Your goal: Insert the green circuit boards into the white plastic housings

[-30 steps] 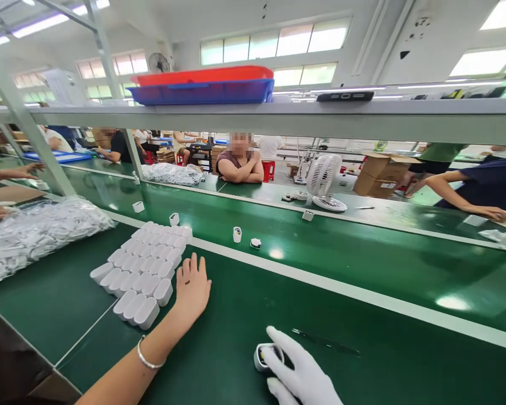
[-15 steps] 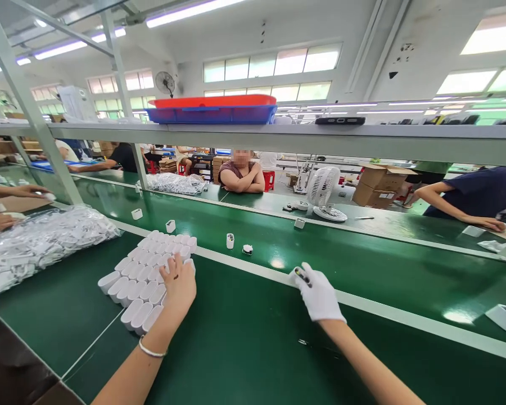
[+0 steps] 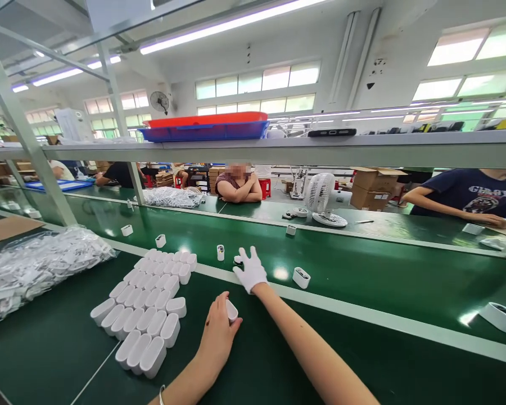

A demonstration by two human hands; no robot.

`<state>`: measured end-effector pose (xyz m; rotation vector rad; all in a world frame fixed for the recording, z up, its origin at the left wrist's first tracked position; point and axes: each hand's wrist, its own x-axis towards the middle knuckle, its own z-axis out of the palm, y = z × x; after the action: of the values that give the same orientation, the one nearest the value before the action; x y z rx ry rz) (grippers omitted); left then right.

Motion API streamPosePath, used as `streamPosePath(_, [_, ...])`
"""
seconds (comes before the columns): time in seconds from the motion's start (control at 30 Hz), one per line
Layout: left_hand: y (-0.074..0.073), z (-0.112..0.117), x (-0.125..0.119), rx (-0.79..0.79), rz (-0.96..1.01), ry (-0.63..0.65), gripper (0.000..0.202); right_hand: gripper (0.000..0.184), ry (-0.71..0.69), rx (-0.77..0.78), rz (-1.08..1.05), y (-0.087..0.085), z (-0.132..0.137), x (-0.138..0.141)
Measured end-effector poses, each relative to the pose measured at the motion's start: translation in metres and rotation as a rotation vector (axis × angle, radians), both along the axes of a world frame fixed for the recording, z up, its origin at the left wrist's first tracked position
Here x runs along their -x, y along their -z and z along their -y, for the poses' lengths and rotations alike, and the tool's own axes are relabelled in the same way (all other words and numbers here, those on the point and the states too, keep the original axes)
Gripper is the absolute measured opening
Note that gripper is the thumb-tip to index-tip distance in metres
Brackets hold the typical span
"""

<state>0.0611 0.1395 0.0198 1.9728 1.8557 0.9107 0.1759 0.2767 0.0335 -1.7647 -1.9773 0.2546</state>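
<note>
My bare left hand rests on the green bench with its fingers closed round a small white oval case. Left of it stands a packed block of several white oval cases. My white-gloved right hand reaches out to the green conveyor belt, fingers spread over a small dark-and-white part. Another white case lies on the belt just right of that hand, apart from it. A further case stands upright to its left.
A clear bag of white parts lies at the left. More cases ride the belt, one at the far right. A small fan and seated people are across the belt. A shelf with red and blue trays hangs overhead.
My right hand set the case down on the belt and moved left to the small part. My left hand drew back from the block with one white case.
</note>
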Motion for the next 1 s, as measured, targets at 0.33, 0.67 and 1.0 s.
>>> streamPosePath(0.33, [-0.001, -0.003, 0.003, 0.099, 0.158, -0.017, 0.056, 0.032, -0.114, 0.017, -0.177, -0.006, -0.011, 0.022])
streamPosePath(0.67, [-0.001, -0.004, 0.006, 0.105, 0.284, 0.100, 0.044, 0.026, -0.399, -0.018, -0.312, -0.001, 0.174, -0.074])
streamPosePath(1.0, [-0.001, 0.025, -0.012, -0.110, 0.120, 0.569, 0.043, 0.059, -0.057, -0.079, -0.042, 0.031, 0.242, -0.090])
